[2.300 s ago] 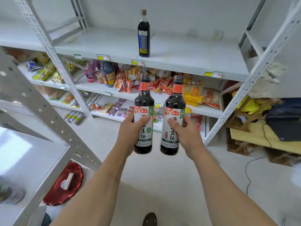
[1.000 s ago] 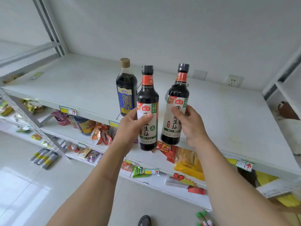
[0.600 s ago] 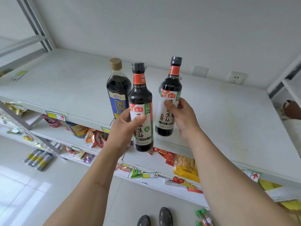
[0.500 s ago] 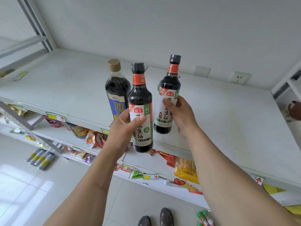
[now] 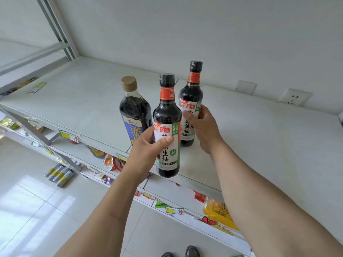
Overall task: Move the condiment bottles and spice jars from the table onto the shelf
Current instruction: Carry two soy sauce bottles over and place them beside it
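Left hand [image 5: 146, 154] gripping soy bottle [image 5: 168, 130], right hand [image 5: 203, 129] gripping second soy bottle [image 5: 191, 101], blue-label bottle [image 5: 134, 114] just beside on shelf [image 5: 259, 138]

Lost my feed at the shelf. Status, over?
Left hand grips one soy sauce bottle, at top shelf front edge. Right hand grips second soy sauce bottle, over shelf. Blue-label bottle stands close left.

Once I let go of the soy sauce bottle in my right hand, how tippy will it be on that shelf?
The soy sauce bottle looks tall on a narrow base, so probably tippy if nudged. It seems nearly full, likely heavy. The tan-capped bottle stands close, so the right hand should release gently.
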